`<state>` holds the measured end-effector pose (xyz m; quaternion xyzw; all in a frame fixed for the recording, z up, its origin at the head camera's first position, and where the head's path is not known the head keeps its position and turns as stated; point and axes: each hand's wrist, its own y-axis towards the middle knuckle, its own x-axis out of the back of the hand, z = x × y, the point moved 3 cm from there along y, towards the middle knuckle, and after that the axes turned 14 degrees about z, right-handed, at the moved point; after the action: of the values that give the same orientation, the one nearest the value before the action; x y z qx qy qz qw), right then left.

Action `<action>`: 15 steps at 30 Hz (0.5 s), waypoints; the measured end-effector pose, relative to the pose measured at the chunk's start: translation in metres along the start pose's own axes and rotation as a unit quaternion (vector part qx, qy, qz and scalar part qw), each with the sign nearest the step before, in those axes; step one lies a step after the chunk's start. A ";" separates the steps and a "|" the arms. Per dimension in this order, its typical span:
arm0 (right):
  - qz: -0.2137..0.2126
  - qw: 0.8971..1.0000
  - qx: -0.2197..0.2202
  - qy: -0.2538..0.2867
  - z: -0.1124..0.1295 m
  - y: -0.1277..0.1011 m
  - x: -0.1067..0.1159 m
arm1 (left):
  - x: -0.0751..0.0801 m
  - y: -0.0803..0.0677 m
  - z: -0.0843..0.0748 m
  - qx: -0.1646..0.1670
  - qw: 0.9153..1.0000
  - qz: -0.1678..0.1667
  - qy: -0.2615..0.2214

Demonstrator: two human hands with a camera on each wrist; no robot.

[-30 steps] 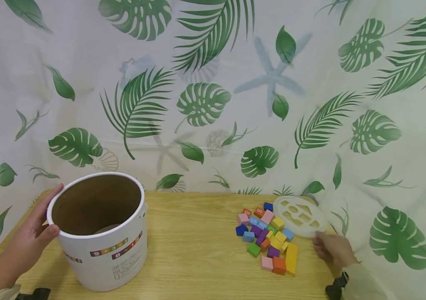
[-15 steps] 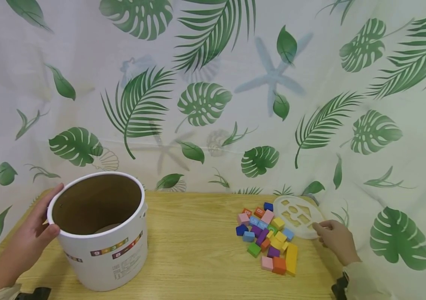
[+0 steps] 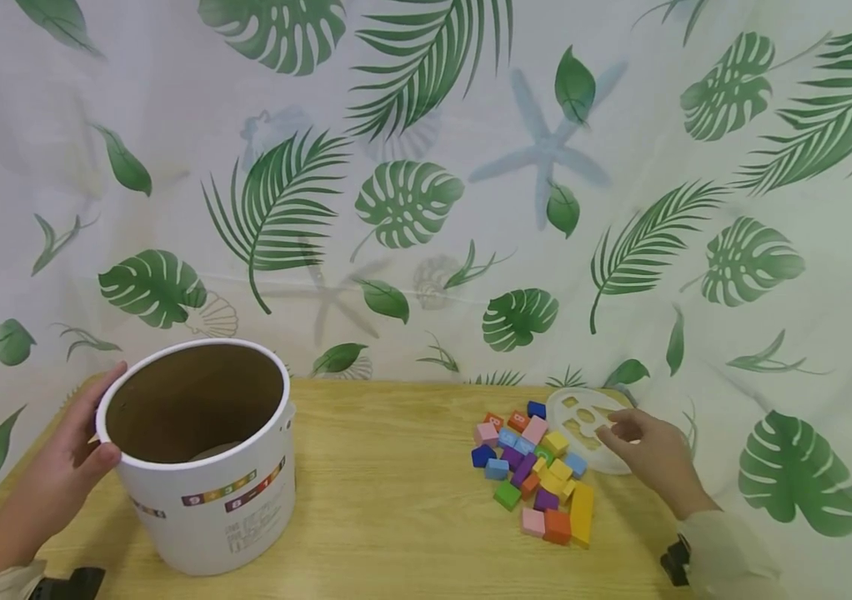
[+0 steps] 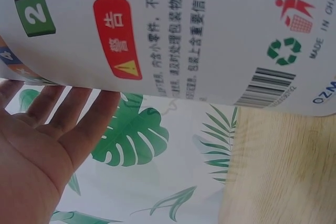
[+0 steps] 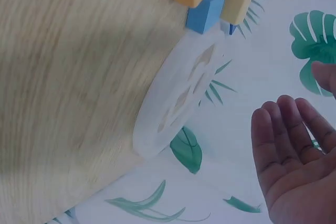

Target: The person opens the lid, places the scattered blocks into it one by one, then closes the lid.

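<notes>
My spread left hand (image 3: 54, 479) probably steadies the bucket (image 3: 186, 533) at left, while my empty, loosely parted right hand (image 3: 657, 457) hovers by the holed disc (image 5: 164, 90).

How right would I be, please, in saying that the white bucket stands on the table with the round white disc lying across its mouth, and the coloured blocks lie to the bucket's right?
Only the disc is wrong: the bucket is uncovered, and the disc lies on the table beside the blocks, as the head view shows. The rest is right.
</notes>
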<state>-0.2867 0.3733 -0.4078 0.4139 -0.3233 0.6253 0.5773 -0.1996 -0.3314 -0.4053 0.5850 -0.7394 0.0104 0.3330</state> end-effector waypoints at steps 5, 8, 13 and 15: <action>0.040 0.999 0.001 0.005 0.003 0.005 -0.011 | -0.001 0.002 -0.001 0.011 1.000 0.005 -0.005; 0.055 0.998 0.004 0.007 0.006 0.009 -0.020 | -0.003 0.004 -0.003 0.014 1.000 0.006 -0.013; 0.089 0.996 -0.010 0.003 0.009 0.017 -0.034 | -0.009 0.005 -0.005 -0.003 0.999 0.001 -0.045; 0.110 0.994 -0.020 0.000 0.008 0.022 -0.039 | -0.010 0.003 -0.006 -0.014 0.998 -0.003 -0.059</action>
<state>-0.3072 0.3455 -0.4376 0.3644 -0.3793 0.6782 0.5132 -0.1990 -0.3192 -0.4048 0.5819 -0.7564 -0.0349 0.2968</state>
